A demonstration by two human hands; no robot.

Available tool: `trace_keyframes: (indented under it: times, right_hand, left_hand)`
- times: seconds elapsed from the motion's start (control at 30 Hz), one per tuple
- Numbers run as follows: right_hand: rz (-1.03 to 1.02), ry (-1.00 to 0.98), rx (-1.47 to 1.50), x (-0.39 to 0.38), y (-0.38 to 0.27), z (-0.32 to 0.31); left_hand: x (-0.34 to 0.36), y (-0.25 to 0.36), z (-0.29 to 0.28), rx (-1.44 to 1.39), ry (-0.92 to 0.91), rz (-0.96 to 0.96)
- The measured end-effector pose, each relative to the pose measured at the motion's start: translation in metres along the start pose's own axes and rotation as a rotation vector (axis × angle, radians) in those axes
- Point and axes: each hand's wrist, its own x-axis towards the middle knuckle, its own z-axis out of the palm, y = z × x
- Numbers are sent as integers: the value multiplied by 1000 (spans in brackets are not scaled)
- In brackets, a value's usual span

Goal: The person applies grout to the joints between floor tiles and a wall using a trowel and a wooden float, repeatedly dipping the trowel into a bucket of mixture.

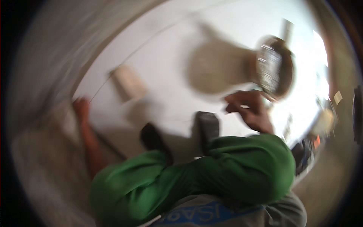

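My right hand (252, 109) hovers over the white surface near the round bucket, its fingers loosely bent and the thumb apart from them. Nothing shows between them, though motion blurs the hand. Just beyond it stands the bucket (289, 72), a dark, round vessel with shiny, reflecting contents. A narrow, straight, light-coloured piece (288, 30) sticks out past its far rim. At the far left my left hand (81, 108) is at the edge of the white surface; its fingers are too smeared to read. A pale rectangular block (129, 81) lies to the right of my left hand.
My dark shoes (208, 126) rest on the white surface (166, 68), below my bent knees in green trousers (245, 166). A thin dark line crosses the surface at the left. Blurred dark and orange items (308, 149) sit at the right edge, beside a tan rounded thing (324, 121).
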Motion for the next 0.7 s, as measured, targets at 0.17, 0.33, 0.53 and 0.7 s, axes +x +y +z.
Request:
trace_keyframes:
  times: [0.17,0.33,0.53,0.7]
  right_hand:
    - [-156,302,-62,-45,-13,-91]
    - [-347,830,-146,-103,5,-187]
    - [-339,769,-960,-70,25,-226]
    - [-924,666,-1552,27,-18,-239]
  left_hand:
    - [89,149,-86,-1327,-205,-805]
    - [101,172,-177,-1402,-415,-685]
    - [122,203,-231,-1591,-682,-460]
    - [115,214,-231,-1761,-715,-510]
